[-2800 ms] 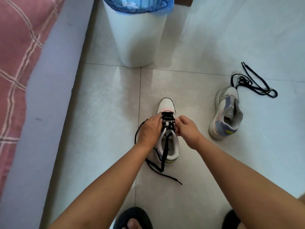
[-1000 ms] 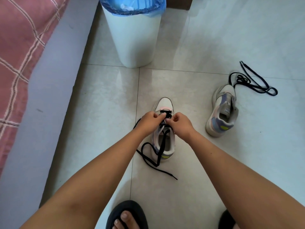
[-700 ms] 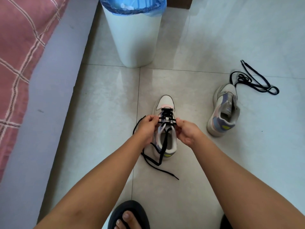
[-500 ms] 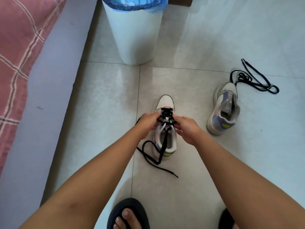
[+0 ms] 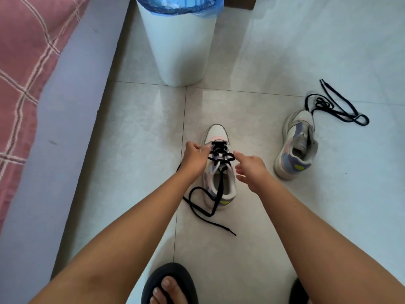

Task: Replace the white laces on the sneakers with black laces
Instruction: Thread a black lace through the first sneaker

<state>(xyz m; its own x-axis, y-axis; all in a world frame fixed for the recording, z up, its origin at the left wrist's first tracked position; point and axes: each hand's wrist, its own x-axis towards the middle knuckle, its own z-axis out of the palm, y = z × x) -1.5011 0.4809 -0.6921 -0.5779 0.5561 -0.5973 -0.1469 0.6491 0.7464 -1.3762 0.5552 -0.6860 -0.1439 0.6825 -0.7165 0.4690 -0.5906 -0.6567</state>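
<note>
Head: two sneakers (image 5: 219,172); two black laces (image 5: 206,207).

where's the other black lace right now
In the head view, the spare black lace lies loose on the floor at the far right, just beyond the unlaced sneaker's toe.

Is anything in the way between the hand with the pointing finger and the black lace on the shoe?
Nothing visible is. The right hand is open beside the near sneaker, its forefinger reaching the black lace loop. The left hand grips the shoe's other side.
</note>
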